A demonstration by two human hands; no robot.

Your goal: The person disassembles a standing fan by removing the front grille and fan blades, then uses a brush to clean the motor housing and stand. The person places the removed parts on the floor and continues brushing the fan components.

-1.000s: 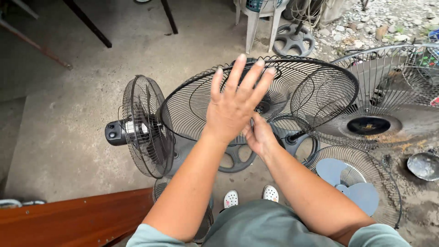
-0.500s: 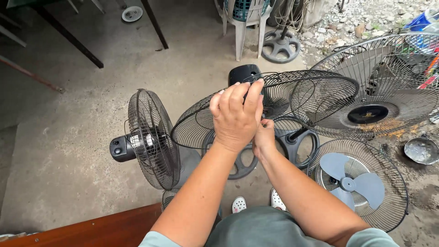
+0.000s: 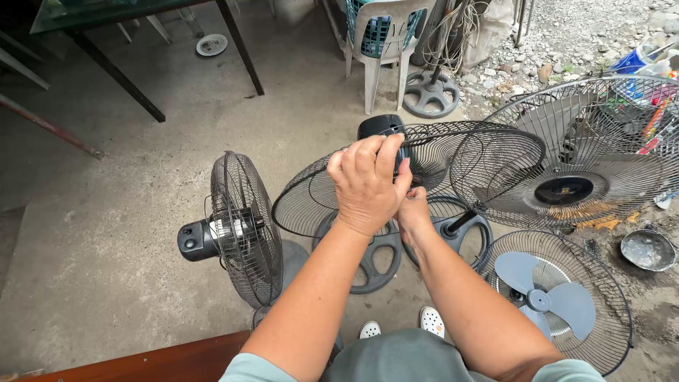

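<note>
Over the concrete floor point(image 3: 106, 212), my left hand point(image 3: 368, 187) curls its fingers point(image 3: 385, 152) down on the top of the black wire fan guard point(image 3: 311, 198), gripping it. Right hand point(image 3: 412, 209) sits tucked just beneath, touching the guard's centre; whether those fingers pinch anything, I cannot tell. Small black fan point(image 3: 237, 230) stands to the left, grey-bladed fan point(image 3: 548, 297) lies to the right.
</note>
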